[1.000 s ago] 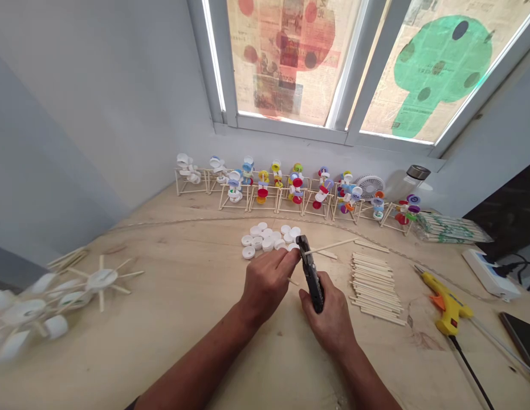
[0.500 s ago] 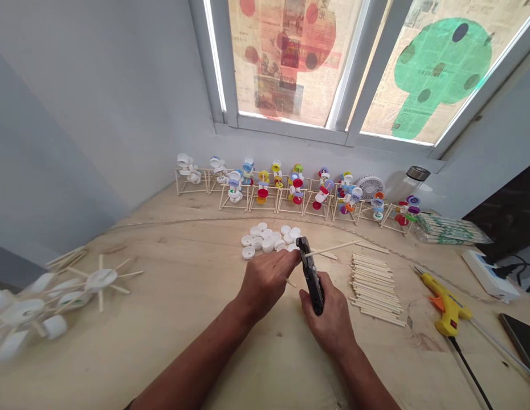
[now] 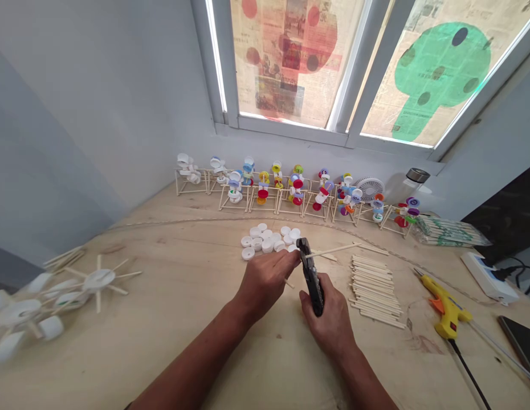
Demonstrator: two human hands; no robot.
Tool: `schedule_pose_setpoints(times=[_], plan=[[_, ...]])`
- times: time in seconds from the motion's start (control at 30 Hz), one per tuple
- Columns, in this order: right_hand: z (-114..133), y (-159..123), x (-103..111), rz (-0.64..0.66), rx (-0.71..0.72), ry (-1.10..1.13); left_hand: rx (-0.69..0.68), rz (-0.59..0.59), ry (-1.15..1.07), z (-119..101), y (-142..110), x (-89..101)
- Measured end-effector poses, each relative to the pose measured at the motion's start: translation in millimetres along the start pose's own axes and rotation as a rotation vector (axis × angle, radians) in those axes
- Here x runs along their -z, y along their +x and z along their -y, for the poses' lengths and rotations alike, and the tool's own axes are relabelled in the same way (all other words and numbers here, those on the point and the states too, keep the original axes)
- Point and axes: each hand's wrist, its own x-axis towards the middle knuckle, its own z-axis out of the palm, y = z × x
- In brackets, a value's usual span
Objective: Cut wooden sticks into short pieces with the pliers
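One stick (image 3: 333, 250) held in left-hand fingers (image 3: 287, 263) juts past pliers (image 3: 311, 276) gripped in right-hand fingers (image 3: 306, 307); tabletop (image 3: 171, 296) spreads leftward.

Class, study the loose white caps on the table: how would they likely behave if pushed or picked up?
The white caps look shallow and hollow, so they're probably light for their size. Those lying flat would likely slide, though their round shape might let one roll if stood on edge. They crowd together, so pushing one could nudge its neighbours.
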Motion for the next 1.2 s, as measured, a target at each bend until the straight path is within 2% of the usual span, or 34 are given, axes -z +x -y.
schedule_pose_setpoints(times=[0.57,0.9,1.2], plan=[[-3,0,-2,-0.031,0.027,-0.037,0.001,0.011,0.000,0,3,2.9],[-3,0,-6,-0.014,0.000,-0.062,0.033,0.038,-0.007,3,-3,-4.4],[-4,0,-8,-0.013,0.001,-0.041,0.064,-0.026,0.036,1,-5,-7.9]])
